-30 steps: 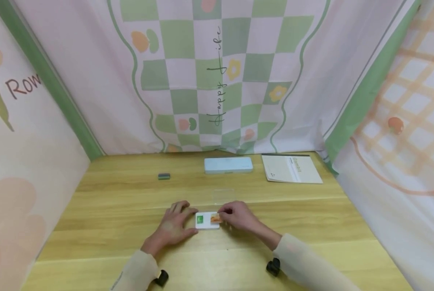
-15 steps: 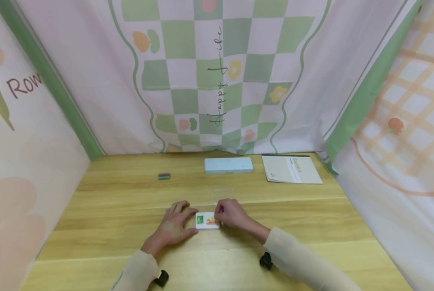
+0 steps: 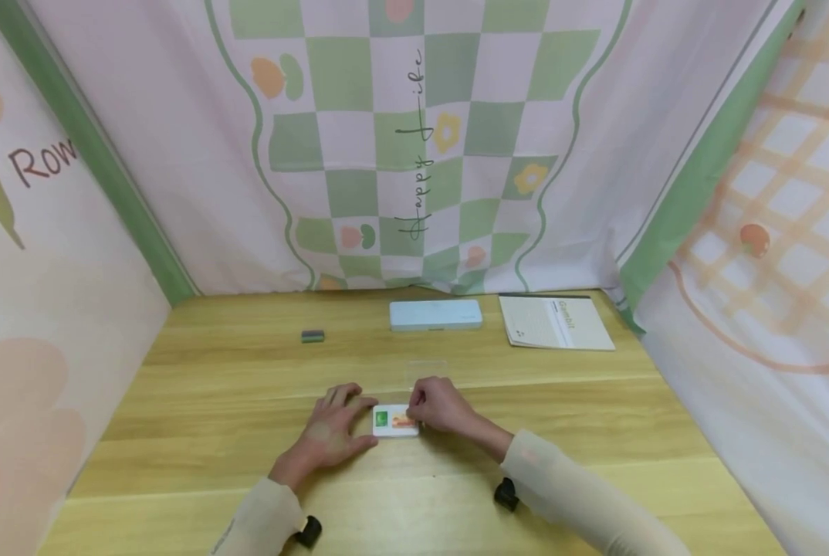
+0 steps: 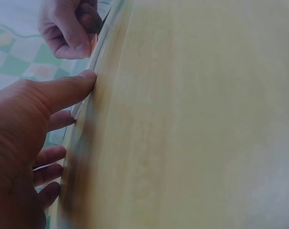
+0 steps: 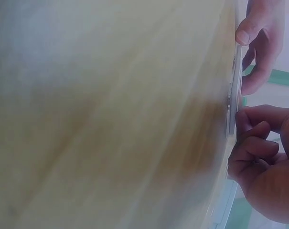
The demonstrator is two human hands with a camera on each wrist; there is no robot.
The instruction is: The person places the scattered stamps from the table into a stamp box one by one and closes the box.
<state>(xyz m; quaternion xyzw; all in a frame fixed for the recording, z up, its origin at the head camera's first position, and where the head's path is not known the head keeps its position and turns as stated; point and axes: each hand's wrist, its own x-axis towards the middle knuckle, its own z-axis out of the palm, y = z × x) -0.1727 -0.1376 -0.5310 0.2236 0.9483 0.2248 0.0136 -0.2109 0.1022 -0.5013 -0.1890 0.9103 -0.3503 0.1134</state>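
A small white flat case (image 3: 387, 432) with rounded corners lies on the wooden table. A green sticker (image 3: 382, 418) is on its left part. An orange picture sticker (image 3: 400, 420) lies over its right part. My left hand (image 3: 331, 432) holds the case by its left end, thumb at the near corner and index finger at the far one; the other fingers spread on the table. With thumb and index finger, my right hand (image 3: 442, 405) pinches the right edge of the orange sticker, partly hiding it. In the right wrist view, the right fingertips (image 5: 242, 119) are right at the case's surface.
A clear thin sheet (image 3: 427, 363) lies just behind the right hand. Farther back are a small dark green-grey block (image 3: 312, 337), a pale blue pencil case (image 3: 435, 315) and a cream notebook (image 3: 556, 323). Patterned curtains (image 3: 414, 154) enclose the table's back and sides.
My right hand has moved left with the orange sticker, which now lies farther onto the case, almost level with the green one. The left hand and the case have stayed put.
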